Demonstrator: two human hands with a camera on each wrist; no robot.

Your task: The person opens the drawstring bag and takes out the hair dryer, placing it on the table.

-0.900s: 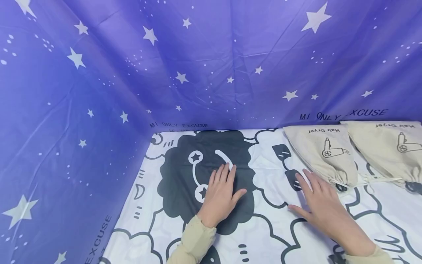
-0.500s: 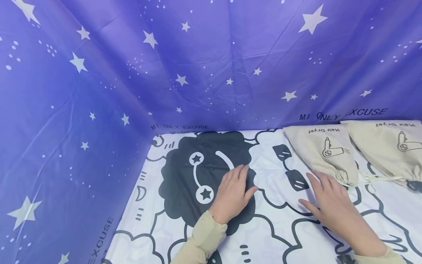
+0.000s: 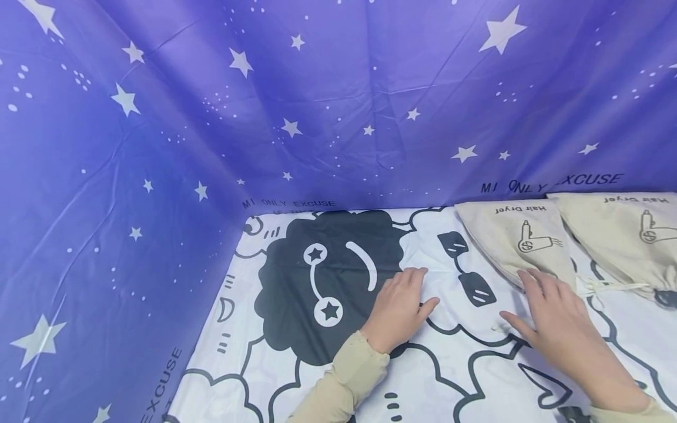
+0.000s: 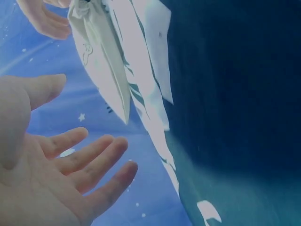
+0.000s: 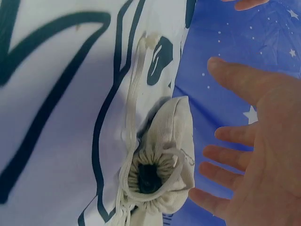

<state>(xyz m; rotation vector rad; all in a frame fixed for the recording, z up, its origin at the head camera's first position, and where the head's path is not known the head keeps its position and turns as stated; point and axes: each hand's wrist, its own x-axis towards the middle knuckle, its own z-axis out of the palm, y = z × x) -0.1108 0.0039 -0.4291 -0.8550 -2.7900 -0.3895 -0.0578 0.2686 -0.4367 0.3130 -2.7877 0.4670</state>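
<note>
Two beige drawstring bags printed "Hair Dryer" lie side by side at the back right; the nearer one [image 3: 515, 235] is partly covered by my right hand [image 3: 560, 323] in the head view. The other bag [image 3: 619, 235] is cut off by the frame edge. My right hand has its fingers extended and holds nothing. In the right wrist view the bag's gathered mouth [image 5: 160, 153] shows something dark inside and a loose cord [image 5: 133, 103]. Over the dark printed patch, my left hand [image 3: 399, 308] is spread, fingers apart, holding nothing; its palm [image 4: 42, 188] shows in the left wrist view.
A white cloth [image 3: 444, 382] with black cartoon prints covers the surface. Purple-blue star-printed curtains [image 3: 338, 88] stand along the back and left sides.
Both hands have moved to the right across the cloth, fingers still extended. The bags have stayed in place.
</note>
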